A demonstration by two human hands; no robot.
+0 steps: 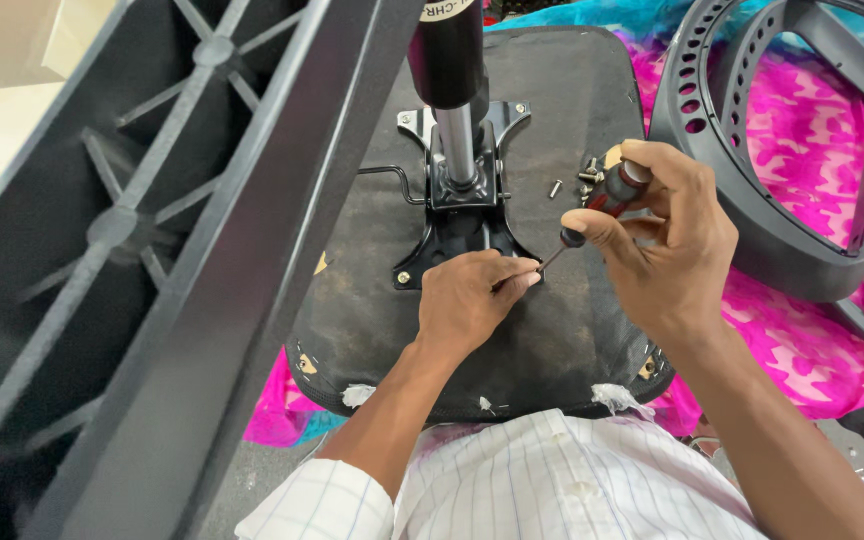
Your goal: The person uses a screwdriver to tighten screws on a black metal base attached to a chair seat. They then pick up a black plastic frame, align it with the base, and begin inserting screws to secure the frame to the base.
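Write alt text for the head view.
A right hand holds a screwdriver angled to the upturned chair seat, while the left hand steadies its tip by the metal mounting plate. Loose screws lie nearby.

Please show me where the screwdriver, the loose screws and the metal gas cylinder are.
screwdriver (614, 192): head view, on its dark red handle.
loose screws (588, 172): head view, on the small pile on the seat underside.
metal gas cylinder (458, 145): head view, on its shiny shaft.

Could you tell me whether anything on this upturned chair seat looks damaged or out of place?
Yes: the seat's black fabric is torn along the near edge, white padding poking out. Loose screws lie scattered beside the mounting plate.
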